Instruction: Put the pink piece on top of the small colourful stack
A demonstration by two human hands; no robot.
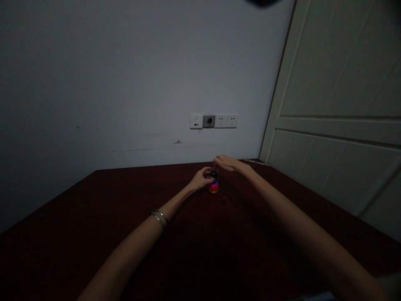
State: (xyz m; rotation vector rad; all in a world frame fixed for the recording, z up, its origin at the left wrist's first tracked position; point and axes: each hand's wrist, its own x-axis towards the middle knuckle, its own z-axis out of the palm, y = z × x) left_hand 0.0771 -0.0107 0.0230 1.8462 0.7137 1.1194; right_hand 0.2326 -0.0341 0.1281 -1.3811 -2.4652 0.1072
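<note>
A small container [213,187], coloured pink, purple and red with a dark upper part, stands upright on the dark red table [188,234]. My left hand [201,179] is wrapped round its left side, with the thumb across the front. Two silvery bangles circle my left wrist. Over the container's top, at its right, my right hand [226,163] is bent downward with its fingers together at the rim. Whether those fingertips pinch anything is too small and dark to tell. Thin dark strands [226,196] lie on the table just right of the container's base.
Behind the table is a pale wall [140,83] with a row of sockets and switches [225,121]. A white panelled door [328,92] borders the table's right side. Something pale [319,297] shows at the bottom right edge.
</note>
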